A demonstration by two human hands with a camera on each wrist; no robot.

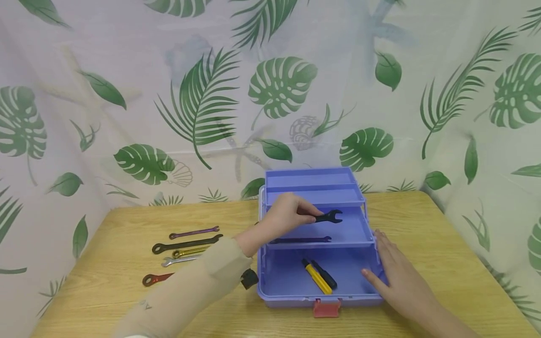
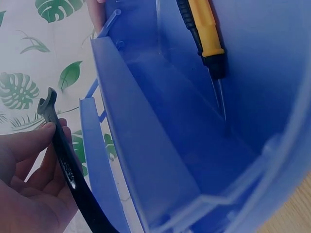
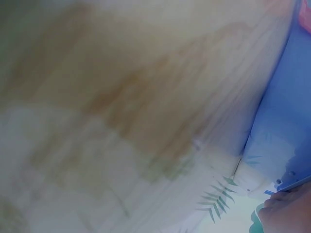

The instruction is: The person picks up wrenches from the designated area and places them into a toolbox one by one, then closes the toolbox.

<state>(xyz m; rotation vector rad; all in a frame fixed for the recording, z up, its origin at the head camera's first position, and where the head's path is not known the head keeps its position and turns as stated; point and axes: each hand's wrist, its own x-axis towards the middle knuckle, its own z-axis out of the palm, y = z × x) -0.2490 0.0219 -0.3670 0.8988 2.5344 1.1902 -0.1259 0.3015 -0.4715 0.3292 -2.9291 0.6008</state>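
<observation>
My left hand (image 1: 289,211) pinches a black wrench (image 1: 331,216) between thumb and fingers, over the trays of a blue toolbox (image 1: 274,302). In the left wrist view the wrench (image 2: 68,158) slants down from the fingertips, its jaw end uppermost. A dark wrench (image 1: 302,240) lies in the lower tray (image 1: 344,230). On the toolbox floor lie two screwdrivers, one with a yellow handle (image 1: 317,277) and one with a dark handle (image 1: 326,274). My right hand (image 1: 399,270) rests against the toolbox's right side, fingers extended along it and thumb spread toward the front.
Left of the toolbox, several wrenches lie on the wooden table (image 1: 105,272): purple (image 1: 194,232), black (image 1: 186,244), gold (image 1: 192,252), silver (image 1: 179,259) and red (image 1: 156,278). A red latch (image 1: 327,309) hangs at the box front. A leaf-print cloth (image 1: 253,131) stands behind.
</observation>
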